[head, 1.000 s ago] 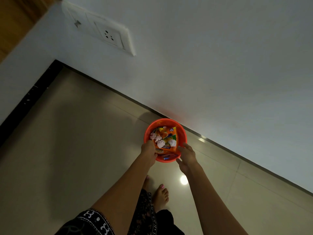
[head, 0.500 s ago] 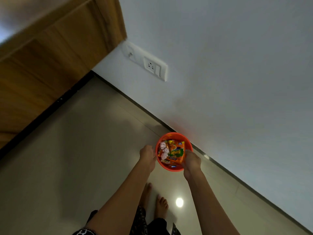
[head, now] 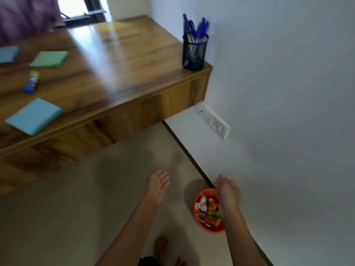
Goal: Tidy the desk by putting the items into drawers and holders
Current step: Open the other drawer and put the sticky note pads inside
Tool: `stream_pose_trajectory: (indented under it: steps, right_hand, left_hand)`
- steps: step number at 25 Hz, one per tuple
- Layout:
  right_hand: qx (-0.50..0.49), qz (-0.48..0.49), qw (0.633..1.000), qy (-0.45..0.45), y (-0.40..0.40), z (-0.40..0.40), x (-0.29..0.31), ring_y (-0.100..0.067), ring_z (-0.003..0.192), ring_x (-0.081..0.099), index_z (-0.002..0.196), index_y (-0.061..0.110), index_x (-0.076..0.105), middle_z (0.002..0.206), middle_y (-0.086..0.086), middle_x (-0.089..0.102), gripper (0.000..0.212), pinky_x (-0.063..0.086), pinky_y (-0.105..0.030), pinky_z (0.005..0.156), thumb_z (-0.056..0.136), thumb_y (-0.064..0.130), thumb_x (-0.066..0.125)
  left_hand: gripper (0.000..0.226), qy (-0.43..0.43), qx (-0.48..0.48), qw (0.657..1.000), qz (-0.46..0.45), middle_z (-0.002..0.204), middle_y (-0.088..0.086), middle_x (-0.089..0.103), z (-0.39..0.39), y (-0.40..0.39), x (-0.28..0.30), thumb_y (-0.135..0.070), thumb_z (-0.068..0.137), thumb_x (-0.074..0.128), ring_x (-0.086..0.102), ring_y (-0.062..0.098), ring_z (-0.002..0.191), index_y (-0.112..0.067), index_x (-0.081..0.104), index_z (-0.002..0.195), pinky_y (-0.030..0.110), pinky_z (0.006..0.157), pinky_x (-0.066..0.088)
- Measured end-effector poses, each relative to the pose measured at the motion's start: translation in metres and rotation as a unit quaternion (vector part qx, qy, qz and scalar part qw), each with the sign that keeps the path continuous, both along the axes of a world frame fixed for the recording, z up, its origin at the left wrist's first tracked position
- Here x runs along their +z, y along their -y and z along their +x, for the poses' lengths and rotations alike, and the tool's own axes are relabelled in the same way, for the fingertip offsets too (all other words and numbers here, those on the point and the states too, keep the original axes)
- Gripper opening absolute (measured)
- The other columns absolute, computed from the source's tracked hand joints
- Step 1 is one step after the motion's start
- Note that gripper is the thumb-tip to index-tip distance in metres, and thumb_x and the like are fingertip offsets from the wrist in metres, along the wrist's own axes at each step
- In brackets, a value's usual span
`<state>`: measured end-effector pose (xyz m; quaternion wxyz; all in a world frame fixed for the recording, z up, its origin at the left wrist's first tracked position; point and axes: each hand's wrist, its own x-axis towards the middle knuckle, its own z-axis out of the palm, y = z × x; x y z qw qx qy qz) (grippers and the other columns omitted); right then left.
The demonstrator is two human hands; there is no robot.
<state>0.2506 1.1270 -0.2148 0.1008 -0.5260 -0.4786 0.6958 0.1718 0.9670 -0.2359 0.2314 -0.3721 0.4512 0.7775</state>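
An orange bin [head: 198,219] stands on the floor by the wall, holding crumpled paper and an orange wrapper. My right hand [head: 226,192] hangs above the bin with relaxed fingers and holds nothing. To the left of the bin my left hand [head: 157,186] is raised, palm open, also holding nothing. On the wooden desk [head: 119,60] lie a blue notepad [head: 34,116], a green notepad [head: 49,58], another blue pad [head: 8,54] and a blue glue stick [head: 31,81]. A black mesh holder [head: 194,51] full of blue pens stands at the desk's right corner.
A white wall with a socket plate [head: 213,120] runs along the right. Beige tiled floor [head: 76,208] spreads below the desk. My feet [head: 163,248] show at the bottom edge. A window and purple curtain [head: 25,14] are at the top left.
Both hands let go of the orange bin and lifted away from it. The view swung upward, bringing the desk and pen holder into sight.
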Motion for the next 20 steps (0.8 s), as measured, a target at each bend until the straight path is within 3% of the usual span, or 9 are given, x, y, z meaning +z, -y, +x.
stream_pose_trajectory:
  steps: [9,12,20]
  right_hand:
    - [0.169,0.091,0.968,-0.161,0.119,-0.037,0.106,-0.018,0.097,0.062,0.097,0.017,0.062,0.098,-0.002,0.066,0.013,0.049,-0.033,0.090,0.096,0.017,0.049]
    - [0.218,0.080,0.953,-0.196,0.179,-0.041,0.126,-0.014,0.093,0.063,0.102,0.016,0.063,0.092,0.002,0.066,0.015,0.049,-0.029,0.086,0.096,0.019,0.049]
    - [0.306,0.000,0.920,-0.246,0.379,-0.012,0.152,-0.008,0.079,0.060,0.085,0.022,0.063,0.085,0.002,0.065,0.013,0.043,-0.022,0.069,0.092,0.014,0.055]
  left_hand:
    - [0.047,-0.124,0.235,0.964,0.024,0.142,0.023,0.041,0.021,0.162,0.094,-0.024,0.103,0.025,0.041,0.034,0.132,0.004,0.034,0.140,0.039,0.106,0.034]
    - [0.049,-0.153,0.292,0.944,0.006,0.142,0.023,0.042,0.044,0.228,0.115,-0.029,0.103,0.024,0.042,0.034,0.131,0.002,0.034,0.139,0.040,0.108,0.034]
    - [0.052,-0.190,0.397,0.897,-0.027,0.137,0.021,0.047,0.140,0.446,0.146,-0.036,0.101,0.028,0.048,0.032,0.125,-0.001,0.036,0.138,0.035,0.099,0.040]
